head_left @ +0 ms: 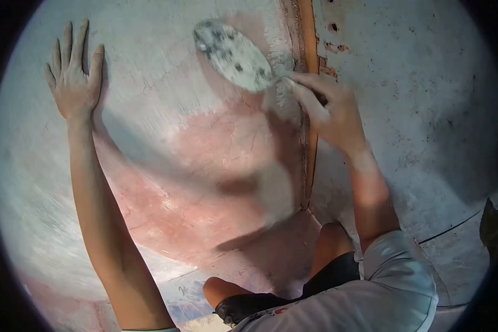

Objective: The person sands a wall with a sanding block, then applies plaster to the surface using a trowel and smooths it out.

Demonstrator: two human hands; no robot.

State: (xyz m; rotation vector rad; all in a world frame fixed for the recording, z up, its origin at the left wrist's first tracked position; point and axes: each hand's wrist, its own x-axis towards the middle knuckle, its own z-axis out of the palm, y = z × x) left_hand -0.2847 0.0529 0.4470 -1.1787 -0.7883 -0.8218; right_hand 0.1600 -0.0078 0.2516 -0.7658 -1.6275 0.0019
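Note:
My left hand (77,80) lies flat with spread fingers on the pale, dusty wall surface (149,66) at the upper left. At the upper right, my right hand (323,105) is closed, thumb and finger pinched at the lower right end of an oval pad (235,55). White with dark blotches, the pad looks slightly blurred and is over the wall surface; whether it is cloth or paper I cannot tell. Below it spreads a reddish patch (221,144), partly in the shadow of my arm.
A vertical orange-brown edge strip (311,44) runs down just beside my right hand. To its right stands a grey, speckled panel (415,110) with small holes near the top. A thin dark cable (451,228) crosses the lower right. My knees (331,243) are at the bottom.

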